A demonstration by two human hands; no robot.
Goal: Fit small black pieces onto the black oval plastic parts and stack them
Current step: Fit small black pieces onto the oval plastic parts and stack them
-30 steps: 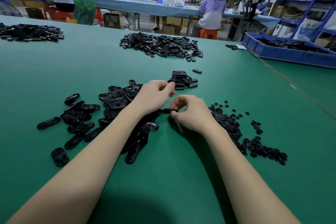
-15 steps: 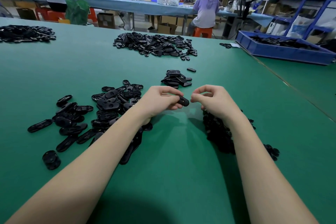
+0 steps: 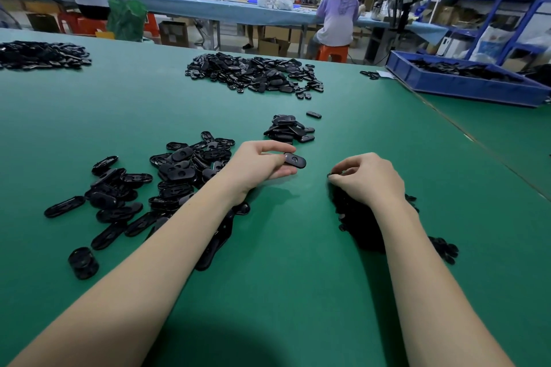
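My left hand pinches a black oval plastic part between thumb and fingers, just above the green table. My right hand is curled over the near end of a heap of small black pieces, and its fingertips pinch one small piece. A loose spread of oval parts lies to the left of my left hand. A small stack of oval parts sits just beyond my left hand. My right forearm hides part of the small-piece heap.
A big pile of oval parts lies farther back, another pile at the far left. A blue tray with black parts stands at the back right. A short round stack sits near left. People work at a far bench.
My hands have drawn apart. The left hand still holds the oval part and has shifted slightly left; the right hand has dropped to the right onto the heap of small pieces.
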